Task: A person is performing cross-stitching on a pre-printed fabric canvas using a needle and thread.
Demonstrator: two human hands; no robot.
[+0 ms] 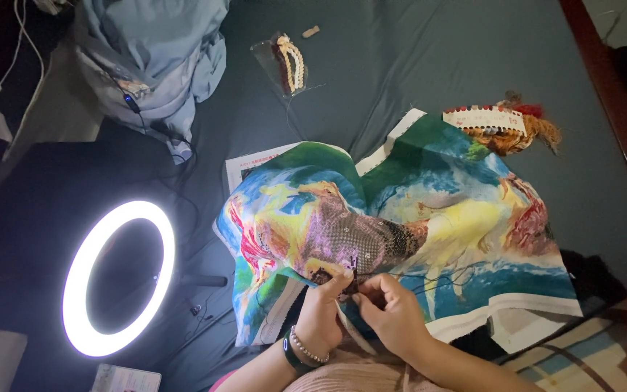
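Both hands meet at the near edge of a large, brightly coloured embroidery cloth (400,225) that lies rumpled over a dark grey bed (415,65). The left hand (322,313), with a bead bracelet (306,350) and a dark band at the wrist, is curled with thumb and forefinger pinched on a fold of the cloth, right at a dark, partly stitched patch. The right hand (393,313) sits just beside it, almost touching, its fingers bent and drawn together close to the same patch; whether it holds a needle is too small to tell, though thin dark threads (440,279) trail away from it across the cloth to the right. Beyond the hands the cloth spreads in blues, yellows, greens and pinks, with a white border along its right and near edges. Far past the right hand, at the cloth's upper corner, lies a card of sorted threads (484,118) on a tangle of orange and red floss. Well beyond the left hand is a small clear bag (284,65) with cream and dark skeins, and a printed sheet (252,165) peeks out from under the cloth. To the left of the left hand a lit ring lamp (119,277) glows white, and further off is a heap of pale blue fabric (155,54).
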